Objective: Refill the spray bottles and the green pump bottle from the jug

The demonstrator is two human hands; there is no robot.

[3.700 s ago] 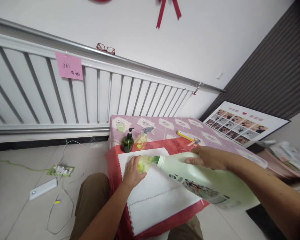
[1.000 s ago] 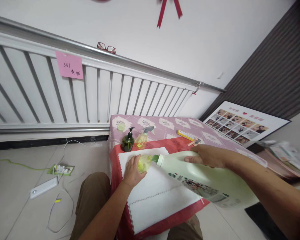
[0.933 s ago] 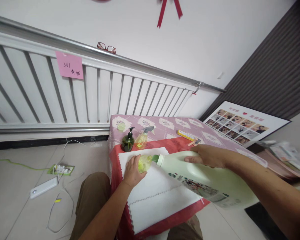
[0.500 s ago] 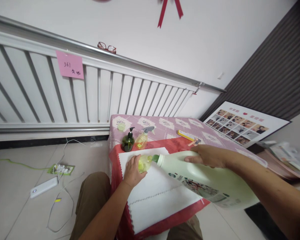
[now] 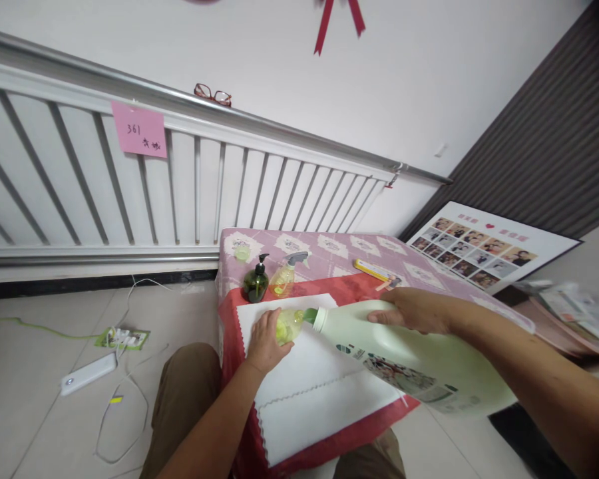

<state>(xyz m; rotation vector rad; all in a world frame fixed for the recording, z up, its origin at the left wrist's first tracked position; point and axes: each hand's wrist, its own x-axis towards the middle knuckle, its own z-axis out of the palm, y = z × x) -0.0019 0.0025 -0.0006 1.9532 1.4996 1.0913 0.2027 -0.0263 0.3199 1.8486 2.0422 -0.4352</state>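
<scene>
Left hand (image 5: 267, 342): fingers curled around the bottle (image 5: 288, 327), which lies at their two o'clock, mouth toward three. Right hand (image 5: 419, 311): fingers wrapped on the jug (image 5: 409, 359), its spout at their nine o'clock, meeting that mouth.

head-worn view, facing forward and down, hands fairly close, far right edge somewhat blurred

A pink note (image 5: 138, 130) at the radiator's (image 5: 182, 189) top edge reads "361" above unclear handwriting. A red heart (image 5: 489, 226) sits near the photo board's (image 5: 472, 267) upper edge; its characters and the large bottle's (image 5: 374, 329) label (image 5: 404, 376) are illegible.
</scene>
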